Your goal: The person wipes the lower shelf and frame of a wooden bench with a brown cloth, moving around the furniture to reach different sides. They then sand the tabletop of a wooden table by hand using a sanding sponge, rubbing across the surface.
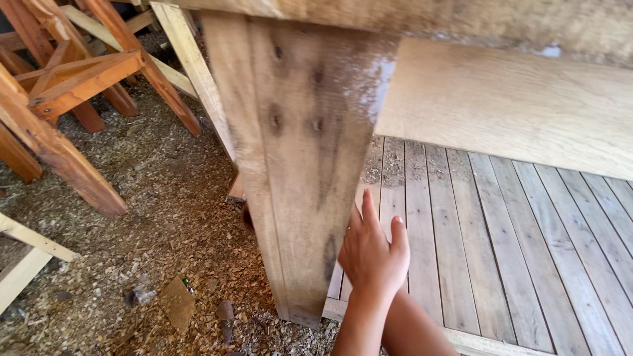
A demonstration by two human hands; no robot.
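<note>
My left hand (373,256) rests against the lower right edge of a thick, weathered wooden leg (300,165). Its fingers point up and lie apart, and some of them are hidden behind the leg's edge. It holds nothing. The leg stands upright in the middle of the view under a heavy wooden top (461,16). Its foot meets the corner of a slatted wooden deck (501,250). Beside my forearm, at the bottom edge, shows a bare limb (419,333); I cannot tell which part it is. My right hand is out of view.
Reddish timber frames (72,86) and pale battens (30,254) stand at the left. The ground (158,217) is covered in sawdust and wood chips, with small scraps lying near the leg's foot. A wide pale board (514,105) lies behind the deck at the right.
</note>
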